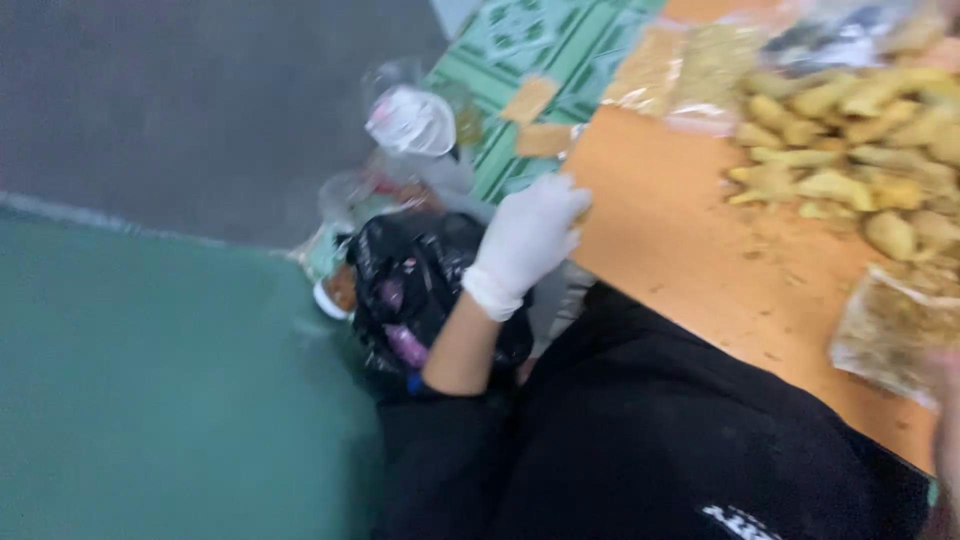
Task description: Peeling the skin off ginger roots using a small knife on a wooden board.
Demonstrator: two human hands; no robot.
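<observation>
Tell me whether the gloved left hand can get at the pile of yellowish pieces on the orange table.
Probably yes: the left hand rests at the orange table edge, and bare tabletop lies between it and the pile of yellowish pieces.

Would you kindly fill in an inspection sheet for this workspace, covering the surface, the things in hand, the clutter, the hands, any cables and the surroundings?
Surface: orange table, scattered with crumbs.
Things in hand: pile of yellowish food pieces on the far part of the table; clear filled bags beside it.
Clutter: black plastic bag below the table edge; clear plastic cup and small tan pieces on a green patterned mat.
Hands: left hand in a white glove, at the table's edge, grip blurred; right hand only a blur at the picture's edge.
Cables: nothing seen.
Surroundings: green floor covering, grey floor; picture blurred.
</observation>
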